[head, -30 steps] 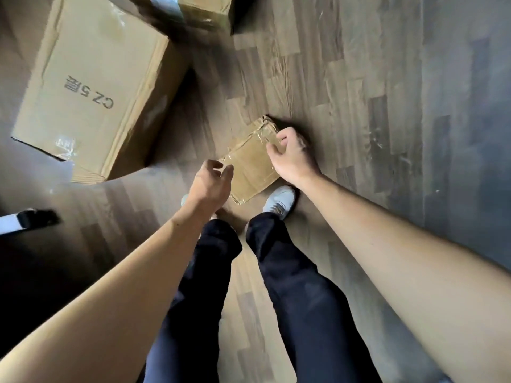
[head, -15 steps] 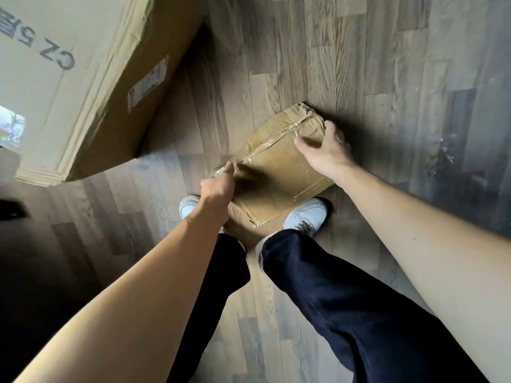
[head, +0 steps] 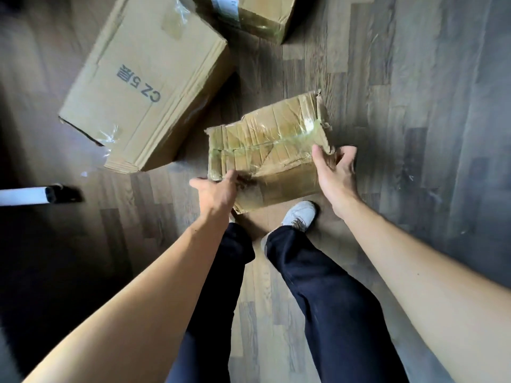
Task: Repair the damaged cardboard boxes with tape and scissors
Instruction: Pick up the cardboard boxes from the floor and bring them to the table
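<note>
Spreading across the whole view, the wood-plank floor [head: 401, 78] carries everything else. The biggest thing on it is the large cardboard box [head: 143, 78] at upper left, printed "CZ 5" plus a character, with patches of clear tape on its top and near corner. A second box [head: 257, 15] shows partly at the top edge, just beyond the large one's far corner.

Lower and nearer the middle is the small crumpled box [head: 265, 150] — creased, torn at its corners, with a strip of shiny clear tape running across its top face. It is held between both hands above the person's feet; whether it is clear of the floor cannot be told. The right hand [head: 336, 172] holds its right end, thumb on top by the torn corner and fingers spread loosely down the far side. The left hand [head: 218, 190] grips the near left corner, thumb on top — its fingers are hidden under the cardboard.

A white shoe [head: 300, 215] stands just below the box, dark trousers above it. A white bar [head: 25, 196] with a dark end lies at the left edge.
</note>
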Motion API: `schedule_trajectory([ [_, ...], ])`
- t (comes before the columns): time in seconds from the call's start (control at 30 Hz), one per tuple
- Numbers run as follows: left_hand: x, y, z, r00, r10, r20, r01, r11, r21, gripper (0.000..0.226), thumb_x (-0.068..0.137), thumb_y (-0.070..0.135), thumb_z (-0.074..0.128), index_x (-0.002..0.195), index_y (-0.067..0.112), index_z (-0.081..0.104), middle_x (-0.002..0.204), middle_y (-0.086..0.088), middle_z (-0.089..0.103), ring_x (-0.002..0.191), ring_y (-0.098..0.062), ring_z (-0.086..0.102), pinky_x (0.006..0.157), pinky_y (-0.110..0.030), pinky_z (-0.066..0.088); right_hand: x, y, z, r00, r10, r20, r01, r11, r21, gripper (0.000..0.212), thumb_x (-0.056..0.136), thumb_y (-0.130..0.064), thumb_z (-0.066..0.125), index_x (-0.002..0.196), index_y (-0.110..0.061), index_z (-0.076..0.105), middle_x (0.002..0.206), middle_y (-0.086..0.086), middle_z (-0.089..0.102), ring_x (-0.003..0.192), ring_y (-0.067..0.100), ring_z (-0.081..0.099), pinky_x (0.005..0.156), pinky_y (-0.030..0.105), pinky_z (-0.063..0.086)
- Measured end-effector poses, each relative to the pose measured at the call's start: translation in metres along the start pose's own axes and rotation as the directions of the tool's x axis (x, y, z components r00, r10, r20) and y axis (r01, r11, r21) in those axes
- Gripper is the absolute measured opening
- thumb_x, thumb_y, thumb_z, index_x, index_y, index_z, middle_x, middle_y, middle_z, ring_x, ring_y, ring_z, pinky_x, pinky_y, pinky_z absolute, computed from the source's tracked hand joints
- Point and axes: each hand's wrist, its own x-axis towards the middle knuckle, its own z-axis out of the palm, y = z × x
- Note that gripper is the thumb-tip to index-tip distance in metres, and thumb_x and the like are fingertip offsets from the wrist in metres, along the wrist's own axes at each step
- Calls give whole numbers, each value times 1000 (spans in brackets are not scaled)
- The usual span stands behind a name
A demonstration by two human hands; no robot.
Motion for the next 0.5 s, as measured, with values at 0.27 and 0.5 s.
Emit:
schedule_trajectory([
  [0.27,-135,53,-88,979,188,76,-183,981,-68,45,87,21,68,125,9,47,92,0,57,70,-9,48,65,-23,42,-106,-97,-90,992,-114,-60,118,992,53,55,91,-62,56,107,-15,32,83,-5,48,71,12,48,73,32,35],
  [0.5,-243,69,-163,916,400,-23,-400,911,-104,35,85,8,70,112,9,47,93,-3,53,75,-11,48,60,-20,38,-193,-150,-143,953,-302,25,301,952,55,49,92,-48,63,111,-13,34,81,-2,50,84,29,55,78,41,43],
])
